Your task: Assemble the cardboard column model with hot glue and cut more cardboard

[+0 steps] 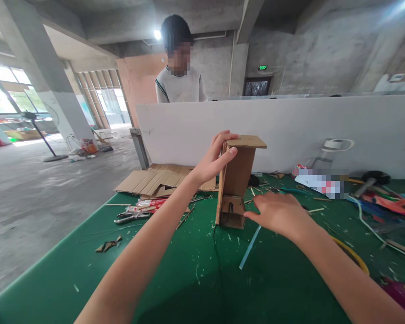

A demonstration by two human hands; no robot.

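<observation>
"Head view: how far along am I?"

"The cardboard stand (239, 173) is upright on the green table (175, 279), seemingly assembled but front uncovered; I judge it part-built. My left hand (215, 158) grips its upper edge; my right hand (279, 210) spreads loosely, empty, beside its foot."

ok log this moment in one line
left hand: gripping top of brown structure; right hand: beside its base; structure: upright on table
</observation>
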